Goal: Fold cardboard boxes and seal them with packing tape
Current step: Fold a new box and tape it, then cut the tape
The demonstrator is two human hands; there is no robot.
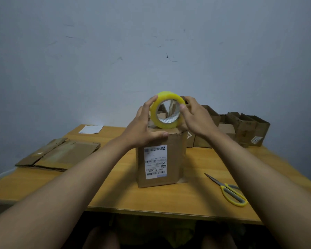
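A tall cardboard box (172,159) with a white shipping label stands upright in the middle of the wooden table (115,191). On its closed top sits a yellowish roll of packing tape (166,97), held on edge with its hole facing me. My left hand (142,126) grips the roll's left rim, its thumb lying along the box's top edge. My right hand (196,117) holds the roll's right side, fingers curled on the rim.
Flattened cardboard sheets (59,155) lie at the table's left, with a white paper (91,129) behind them. Several assembled boxes (244,130) stand at the back right. Yellow-handled scissors (228,191) lie at the front right.
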